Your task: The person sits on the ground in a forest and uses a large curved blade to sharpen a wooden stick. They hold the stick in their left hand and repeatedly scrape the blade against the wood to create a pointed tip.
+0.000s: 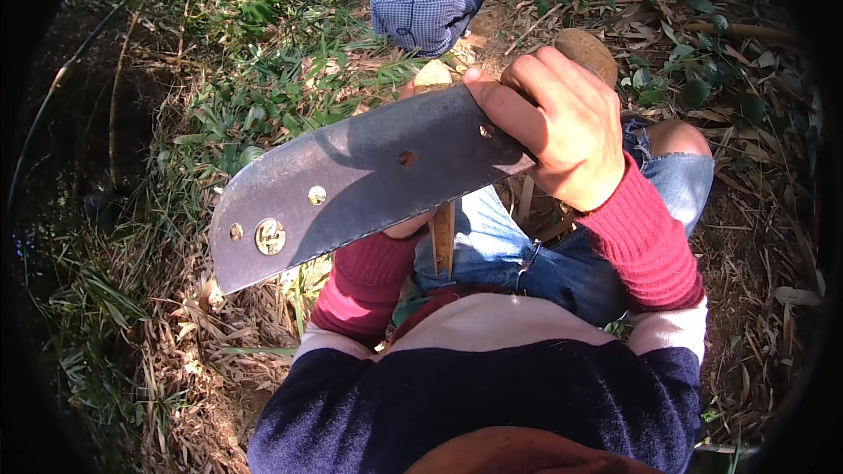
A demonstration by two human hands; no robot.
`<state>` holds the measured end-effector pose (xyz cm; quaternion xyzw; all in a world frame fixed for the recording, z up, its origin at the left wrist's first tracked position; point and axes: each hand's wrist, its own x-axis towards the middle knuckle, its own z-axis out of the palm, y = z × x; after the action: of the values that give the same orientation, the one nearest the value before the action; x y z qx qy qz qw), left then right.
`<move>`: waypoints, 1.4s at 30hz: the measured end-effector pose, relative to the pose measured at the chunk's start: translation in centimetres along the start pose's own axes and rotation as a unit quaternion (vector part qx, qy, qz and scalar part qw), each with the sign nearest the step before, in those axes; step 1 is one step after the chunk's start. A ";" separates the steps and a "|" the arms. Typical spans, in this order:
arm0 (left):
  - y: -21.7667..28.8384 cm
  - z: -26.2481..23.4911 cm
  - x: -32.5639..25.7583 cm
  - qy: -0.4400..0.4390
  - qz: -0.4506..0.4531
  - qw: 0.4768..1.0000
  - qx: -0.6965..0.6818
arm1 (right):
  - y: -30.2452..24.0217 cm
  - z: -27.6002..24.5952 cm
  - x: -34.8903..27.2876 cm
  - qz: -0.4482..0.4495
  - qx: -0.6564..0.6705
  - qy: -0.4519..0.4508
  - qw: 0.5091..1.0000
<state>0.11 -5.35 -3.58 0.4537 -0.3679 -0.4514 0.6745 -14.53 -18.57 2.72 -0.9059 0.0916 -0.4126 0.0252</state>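
Along the left rim: curving, a thin dark stem (75,60) over shaded grassy undergrowth (110,298).
Ground: strewn with dry leaf litter (193,369), mixed with green blades.
Cleaver blade (360,162): held up in front of the body, broad and dark grey, slanting from low left to high right; pierced by five round holes, the largest near the left end; crossed by a shadow.
Left hand (411,227): mostly hidden behind the blade, only a patch of skin showing above a maroon cuff (373,268); wide, narrow or holding, cannot tell.
Co-worker (414,13): seated beyond the blade, in dark cap and checked shirt.
Pale chunk (433,75): just above the blade's upper edge, kind unclear.
Brown slitted strip (443,244): jutting down from under the blade, against the blue jeans (562,272).
Right hand (571,123): curled tight at the blade's right end, holding the cleaver there.
Brown rounded thing (587,53): partly behind the knuckles, kind unclear.
Bare right knee (678,138): poking from the denim.
Far right: green broad-leaved plants (694,90) above more dry litter.
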 end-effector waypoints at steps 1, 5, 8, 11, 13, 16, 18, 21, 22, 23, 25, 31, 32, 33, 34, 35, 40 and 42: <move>0.0 -0.1 -0.1 0.000 0.000 1.000 0.004 | 0.1 -0.1 0.1 -0.003 -0.004 -0.006 1.000; -0.9 -1.4 -0.2 -0.005 0.014 0.999 0.049 | 1.2 0.0 0.2 -0.003 0.017 -0.023 1.000; 1.4 -0.9 -0.3 -0.030 0.012 0.998 0.045 | 3.3 1.2 -0.3 0.023 0.011 -0.021 0.999; 5.2 3.7 -0.7 -0.076 0.033 0.996 -0.013 | 9.9 2.3 -2.0 0.152 -0.124 -0.043 0.980; 4.7 2.7 -0.8 -0.065 -0.002 0.996 -0.063 | 10.5 1.3 -3.0 0.218 -0.098 -0.041 0.970; 4.2 1.7 0.8 -0.012 0.013 0.999 -0.032 | 7.9 0.5 -2.2 0.237 0.045 0.047 0.969; 3.9 1.7 0.8 -0.009 0.012 0.999 -0.031 | 5.4 0.2 -0.8 0.223 0.157 0.072 0.959; 3.6 1.8 1.0 -0.006 0.021 1.000 -0.020 | 2.6 -0.3 0.0 0.220 0.247 0.049 0.942; 3.6 1.8 1.1 -0.005 0.026 1.000 -0.012 | 1.9 -0.4 0.0 0.204 0.264 0.045 0.942; 3.6 1.7 1.1 -0.005 0.031 0.999 -0.005 | 1.4 -0.5 -0.1 0.188 0.282 0.040 0.940; 2.4 1.2 0.1 0.040 0.034 0.998 -0.015 | 1.0 -0.4 -0.3 0.094 0.235 0.032 0.967; 1.3 -0.1 -0.5 0.025 0.003 0.999 -0.032 | -0.8 -0.7 0.1 0.032 0.125 0.016 0.991; 1.4 0.1 -0.5 0.017 -0.002 0.999 -0.038 | -0.6 -0.6 0.1 0.028 0.116 0.017 0.993; 1.4 0.1 -0.4 0.010 -0.005 0.999 -0.043 | -0.6 -0.6 0.1 0.029 0.111 0.016 0.993; 1.4 0.1 -0.2 0.003 -0.008 0.999 -0.049 | -0.7 -0.6 0.1 0.028 0.108 0.015 0.994; 1.4 0.1 0.0 -0.004 -0.010 0.999 -0.054 | -0.7 -0.6 0.1 0.028 0.105 0.015 0.994; 0.9 0.4 0.9 -0.022 -0.018 0.997 -0.078 | -0.3 -0.1 -0.2 0.030 0.084 0.015 0.996; 0.7 0.4 1.1 -0.027 -0.019 0.996 -0.079 | -0.2 -0.1 -0.1 0.027 0.069 0.011 0.997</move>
<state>0.26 -6.41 -2.68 0.3935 -0.3399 -0.5042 0.6895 -14.68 -18.37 2.74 -0.8946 0.0878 -0.4271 0.0979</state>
